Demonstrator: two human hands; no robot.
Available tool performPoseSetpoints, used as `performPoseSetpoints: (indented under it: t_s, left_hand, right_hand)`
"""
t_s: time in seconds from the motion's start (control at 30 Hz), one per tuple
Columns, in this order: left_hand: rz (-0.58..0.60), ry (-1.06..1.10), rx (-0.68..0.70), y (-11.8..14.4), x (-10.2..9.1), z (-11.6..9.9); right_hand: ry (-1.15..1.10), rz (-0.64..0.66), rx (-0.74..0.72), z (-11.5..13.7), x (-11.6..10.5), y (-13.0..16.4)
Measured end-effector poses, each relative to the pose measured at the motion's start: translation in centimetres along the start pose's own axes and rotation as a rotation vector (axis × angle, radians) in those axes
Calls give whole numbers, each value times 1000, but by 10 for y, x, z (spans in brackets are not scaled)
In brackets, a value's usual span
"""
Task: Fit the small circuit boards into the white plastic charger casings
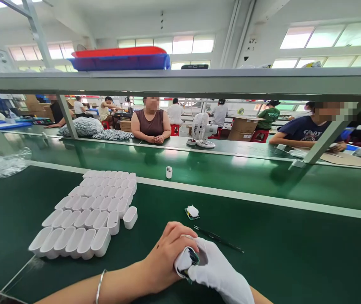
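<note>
My left hand (163, 255), bare with a silver bangle at the wrist, is wrapped round a white oval plastic housing (182, 261). In a white glove, my right hand (220, 268) pinches a green circuit board (194, 256) at the housing's open end. The board looks partly inside; the fingers hide how far. Just beyond my hands lies a second circuit board (192, 212) with a white pad on top. Black tweezers (220, 240) rest on the green bench to the right of it. One separate white housing (130, 218) stands left of my hands.
Rows of white oval housings (82, 211) fill the bench's left side. A green belt (231, 169) runs behind a white strip, carrying one small housing (169, 172). Across it are a person (150, 122), a fan (201, 128) and another person (307, 126). A shelf (231, 82) spans overhead.
</note>
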State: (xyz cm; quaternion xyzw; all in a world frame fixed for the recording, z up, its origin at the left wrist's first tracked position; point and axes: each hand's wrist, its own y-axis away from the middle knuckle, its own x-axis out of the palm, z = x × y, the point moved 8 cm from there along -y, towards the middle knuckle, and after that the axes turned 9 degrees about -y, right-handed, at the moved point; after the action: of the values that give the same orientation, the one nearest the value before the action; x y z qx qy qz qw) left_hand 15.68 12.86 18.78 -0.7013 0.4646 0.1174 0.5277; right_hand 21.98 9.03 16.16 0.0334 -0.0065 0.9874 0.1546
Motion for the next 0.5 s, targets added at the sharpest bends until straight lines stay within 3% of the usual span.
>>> performPoseSetpoints:
  t_s: [0.13,0.23,0.33,0.4,0.5]
  left_hand:
    - [185,67,-71,2,13,5]
    - [284,56,-206,2,23,22]
    - [327,105,-313,3,29,41]
    - [309,168,-361,3,28,52]
    - [289,238,-488,7,24,70]
  right_hand:
    - [37,-81,92,-13,-4,-1]
    - [44,-138,141,-19,-8,-2]
    - [152,-93,164,-17,-13,-2]
    - [353,-111,103,-7,-31,0]
    - [751,-362,-16,12,-88,11]
